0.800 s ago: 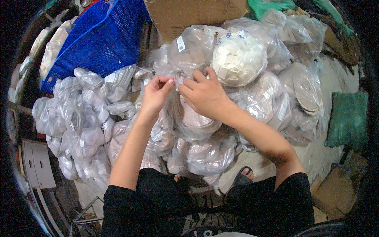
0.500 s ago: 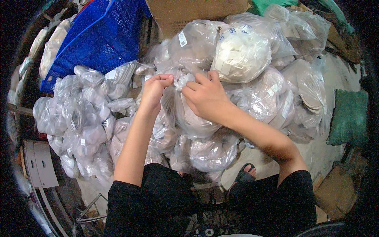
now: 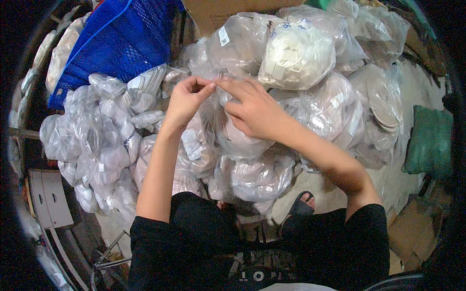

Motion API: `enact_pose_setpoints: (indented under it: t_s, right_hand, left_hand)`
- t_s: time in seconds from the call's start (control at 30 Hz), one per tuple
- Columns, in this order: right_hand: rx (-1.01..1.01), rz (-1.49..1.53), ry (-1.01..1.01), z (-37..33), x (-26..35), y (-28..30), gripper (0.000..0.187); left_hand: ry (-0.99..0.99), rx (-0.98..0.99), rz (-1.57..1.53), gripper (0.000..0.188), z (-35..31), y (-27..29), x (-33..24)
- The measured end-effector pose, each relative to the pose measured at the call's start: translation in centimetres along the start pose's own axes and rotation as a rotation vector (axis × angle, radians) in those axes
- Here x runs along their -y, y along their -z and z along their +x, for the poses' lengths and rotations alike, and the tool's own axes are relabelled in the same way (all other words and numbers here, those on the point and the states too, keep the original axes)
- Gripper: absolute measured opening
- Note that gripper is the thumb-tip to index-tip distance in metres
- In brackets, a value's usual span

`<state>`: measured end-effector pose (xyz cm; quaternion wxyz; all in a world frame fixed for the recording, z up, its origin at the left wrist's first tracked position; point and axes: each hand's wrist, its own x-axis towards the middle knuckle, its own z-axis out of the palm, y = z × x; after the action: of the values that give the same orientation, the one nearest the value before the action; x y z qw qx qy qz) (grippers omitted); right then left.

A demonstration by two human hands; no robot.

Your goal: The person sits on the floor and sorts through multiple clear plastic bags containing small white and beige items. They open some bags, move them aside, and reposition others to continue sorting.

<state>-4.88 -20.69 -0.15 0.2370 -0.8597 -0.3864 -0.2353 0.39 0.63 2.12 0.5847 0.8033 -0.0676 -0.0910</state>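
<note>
While the left hand (image 3: 187, 101) presses thumb tip to forefinger tip, seemingly on a bit of thin plastic, the right hand (image 3: 256, 110) comes in from the other side with its forefinger stretched toward that pinch. Its other fingers are bent, and whether they are clamped on anything I cannot tell. Both hands meet over the top of a clear bag (image 3: 242, 144) of pale things, which sits mid-pile with its body just below the right hand.

For fingertip work this fine, a steady left pinch seems best, leaving the right forefinger and thumb to do the moving. Plastic so thin probably slips and stretches, so small, even pulls should serve better than a sharp tug, which could tear it. Letting the pile carry the bag's weight would also spare its top.

Just beyond the hands is a large see-through bag (image 3: 240, 43), and right of it a round bag of white pieces (image 3: 298, 60). A lower bag (image 3: 259, 178) lies nearer the person. To the left is a heap of small bags (image 3: 99, 131), with a blue crate (image 3: 111, 58) behind; a cardboard box (image 3: 233, 8) stands at the far edge, and a green bundle (image 3: 427, 140) lies well to the right.
</note>
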Motion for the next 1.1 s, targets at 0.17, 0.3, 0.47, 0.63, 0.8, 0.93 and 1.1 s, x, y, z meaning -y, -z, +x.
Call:
enact_pose_setpoints:
  t_s: [0.17, 0.3, 0.47, 0.63, 0.8, 0.93, 1.1]
  right_hand:
    - [-0.019, -0.029, -0.05, 0.4, 0.5, -1.0, 0.025]
    - [-0.081, -0.088, -0.071, 0.5, 0.9, -0.7, 0.025]
    - [-0.035, -0.373, -0.189, 0.9, 1.5, -0.1, 0.023]
    - [-0.03, -0.298, -0.113, 1.9, 2.0, 0.7, 0.015]
    - [-0.081, -0.086, -0.119, 2.6, 3.4, 1.0, 0.013]
    - [-0.048, -0.098, -0.081, 2.6, 4.5, 0.0, 0.014]
    - [0.081, -0.071, -0.095, 2.2, 5.2, -1.5, 0.015]
  left_hand:
    - [0.088, 0.024, -0.046, 0.02, -1.1, 0.1, -0.3]
    - [0.0, 0.04, -0.006, 0.022, -0.4, -0.8, 1.1]
    - [-0.108, -0.061, -0.128, 0.02, -0.1, -3.1, 2.1]
    - [-0.224, -0.114, -0.039, 0.018, -0.8, -2.4, 0.0]
    - [-0.154, -0.132, -0.168, 0.012, -2.4, 0.1, -2.7]
    - [0.173, -0.193, -0.142, 0.013, -2.1, 1.1, -2.9]
    - [0.274, -0.222, -0.107, 0.013, -0.8, 1.7, 0.6]
